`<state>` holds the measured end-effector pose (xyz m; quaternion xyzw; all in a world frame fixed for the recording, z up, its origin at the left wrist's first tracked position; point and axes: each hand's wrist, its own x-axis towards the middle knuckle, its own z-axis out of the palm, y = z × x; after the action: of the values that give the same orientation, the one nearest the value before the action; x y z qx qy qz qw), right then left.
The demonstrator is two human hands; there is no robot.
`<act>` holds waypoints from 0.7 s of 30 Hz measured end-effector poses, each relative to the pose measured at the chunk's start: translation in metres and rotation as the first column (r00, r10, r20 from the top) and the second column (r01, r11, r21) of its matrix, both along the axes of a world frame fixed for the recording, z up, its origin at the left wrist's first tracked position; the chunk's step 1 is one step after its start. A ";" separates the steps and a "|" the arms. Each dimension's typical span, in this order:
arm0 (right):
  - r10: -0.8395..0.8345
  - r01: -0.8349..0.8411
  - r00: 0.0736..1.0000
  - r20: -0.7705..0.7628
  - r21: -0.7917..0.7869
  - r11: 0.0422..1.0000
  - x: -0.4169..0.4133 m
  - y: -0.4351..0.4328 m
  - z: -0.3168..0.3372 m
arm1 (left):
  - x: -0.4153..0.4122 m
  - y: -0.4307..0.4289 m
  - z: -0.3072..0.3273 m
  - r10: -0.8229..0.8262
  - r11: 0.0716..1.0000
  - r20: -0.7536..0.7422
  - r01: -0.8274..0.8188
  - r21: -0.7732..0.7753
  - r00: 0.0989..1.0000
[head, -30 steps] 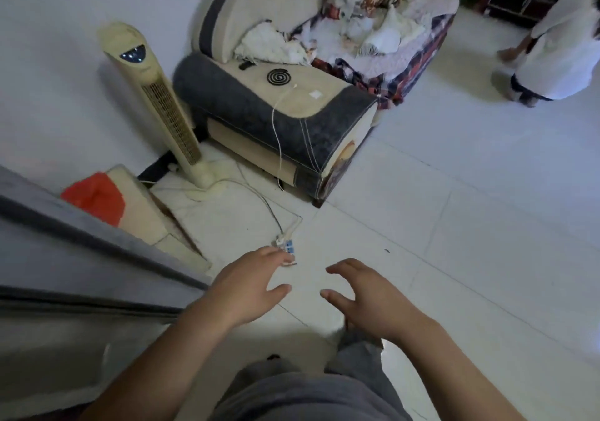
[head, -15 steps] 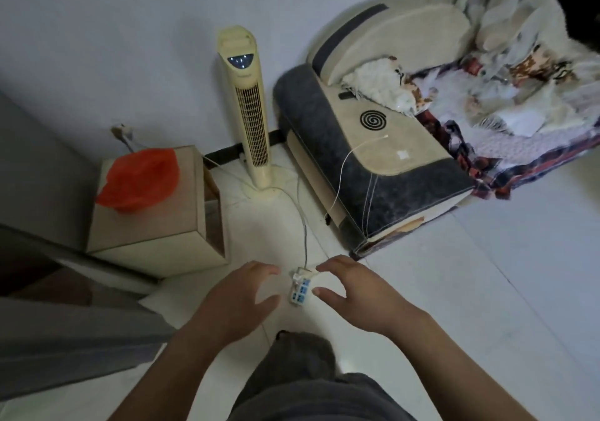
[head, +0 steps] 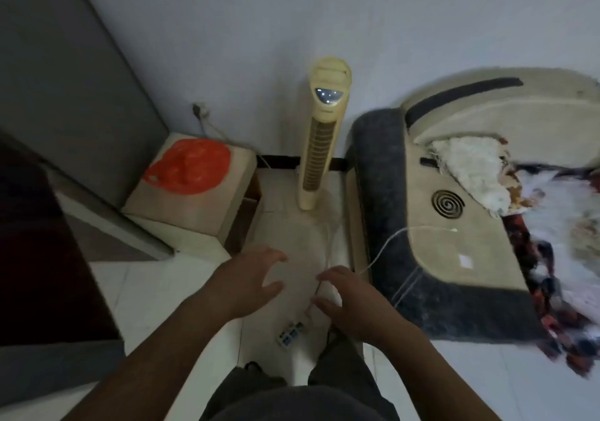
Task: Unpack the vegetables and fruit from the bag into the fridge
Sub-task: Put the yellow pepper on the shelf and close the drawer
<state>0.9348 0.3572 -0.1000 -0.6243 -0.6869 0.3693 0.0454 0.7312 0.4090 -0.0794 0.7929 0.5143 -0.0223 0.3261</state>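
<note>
We are at the approach step: the red bag [head: 190,167] sits unopened on the low box [head: 194,206] left of the tower fan [head: 319,141], with the grey fridge [head: 74,102] just beyond it on the left. Our left hand [head: 250,279] and right hand [head: 349,299] hover empty, fingers spread, well short of the bag. Next we likely reach forward-left and grasp its handles. Compared with half a second ago, the view has swung left, bringing fan and bag nearer centre.

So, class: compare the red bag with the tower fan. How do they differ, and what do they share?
The red bag is crumpled, low and bright red; the tower fan is rigid, tall, upright and cream. The bag lies on a small cabinet; the fan stands on the floor. Both sit by the wall, untouched.
</note>
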 end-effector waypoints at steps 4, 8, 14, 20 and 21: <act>0.259 -0.258 0.966 -0.014 0.045 0.965 0.001 0.075 -0.007 | -0.020 0.011 0.003 0.283 0.959 -0.051 -0.282 0.028 0.958; 0.388 -0.387 0.922 -0.013 0.042 0.921 -0.006 0.135 -0.008 | -0.023 0.027 0.009 0.449 0.893 -0.019 -0.447 0.059 0.893; 0.474 -0.473 0.880 -0.015 0.043 0.880 -0.035 0.213 -0.018 | -0.044 0.081 -0.010 0.568 0.821 0.021 -0.569 0.048 0.823; 0.436 -0.433 0.900 -0.009 0.099 0.896 -0.092 0.307 -0.030 | -0.119 0.190 -0.046 0.624 0.779 0.048 -0.625 0.044 0.780; 0.414 -0.411 0.910 -0.008 0.109 0.905 -0.104 0.322 -0.033 | -0.135 0.210 -0.052 0.629 0.775 0.047 -0.630 0.043 0.776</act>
<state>0.8310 0.6794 -0.1333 -0.4560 -0.8208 0.3439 0.0096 0.5966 0.6192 -0.1312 0.5846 0.7451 0.1146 0.2998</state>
